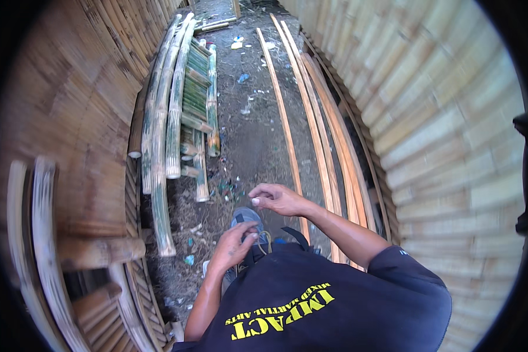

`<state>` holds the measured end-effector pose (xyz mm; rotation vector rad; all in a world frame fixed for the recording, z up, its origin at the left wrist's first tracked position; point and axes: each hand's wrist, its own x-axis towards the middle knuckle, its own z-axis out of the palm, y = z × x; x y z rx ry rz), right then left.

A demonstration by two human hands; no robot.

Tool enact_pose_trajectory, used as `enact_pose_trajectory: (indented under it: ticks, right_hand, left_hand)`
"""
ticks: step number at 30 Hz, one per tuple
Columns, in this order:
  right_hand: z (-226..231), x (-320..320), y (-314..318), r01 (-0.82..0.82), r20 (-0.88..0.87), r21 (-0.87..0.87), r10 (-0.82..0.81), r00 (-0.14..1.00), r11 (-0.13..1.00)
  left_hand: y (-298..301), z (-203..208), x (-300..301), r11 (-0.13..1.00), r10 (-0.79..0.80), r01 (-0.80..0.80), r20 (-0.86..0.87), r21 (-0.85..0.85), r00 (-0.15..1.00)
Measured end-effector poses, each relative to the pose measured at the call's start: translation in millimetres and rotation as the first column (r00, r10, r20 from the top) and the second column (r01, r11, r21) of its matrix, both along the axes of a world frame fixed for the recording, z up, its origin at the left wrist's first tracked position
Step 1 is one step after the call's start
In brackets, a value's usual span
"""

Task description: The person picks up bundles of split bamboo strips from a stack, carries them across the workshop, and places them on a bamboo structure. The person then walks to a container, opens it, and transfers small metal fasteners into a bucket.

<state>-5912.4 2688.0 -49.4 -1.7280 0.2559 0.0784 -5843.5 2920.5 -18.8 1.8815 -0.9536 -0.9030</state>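
My left hand (233,245) hovers above a grey shoe (246,218), its fingers loosely bent and apart, with nothing visible in them. A little farther and to the right, my right hand (278,198) reaches leftward over the dirt path. Its fingers are half curled, a gap shows by the thumb, and I see nothing held. The nearest long items to it are sawn wooden planks (288,126), which lie lengthwise on the ground. A dark strap (297,236) shows below my right wrist, beside my dark shirt.
At left, green bamboo poles (174,105) lie stacked along a woven bamboo wall (70,111). A bamboo frame (47,223) stands at the near left. Another bamboo wall (446,117) closes the right side. Bits of litter (244,77) dot the dirt path (240,129).
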Motion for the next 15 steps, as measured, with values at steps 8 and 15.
enact_pose_trajectory:
  ticks: [8, 15]
  right_hand:
    - [5, 334, -205, -0.031, -0.120, -0.051, 0.025, 0.992, 0.998]
    - [35, 537, -421, 0.168, -0.004, 0.254, -0.172, 0.985, 0.953]
  left_hand:
    - [-231, 4, 349, 0.999, -0.017, 0.009, 0.201, 0.043, 0.979]
    - [-489, 82, 623, 0.942, -0.291, 0.330, 0.345, -0.060, 0.892]
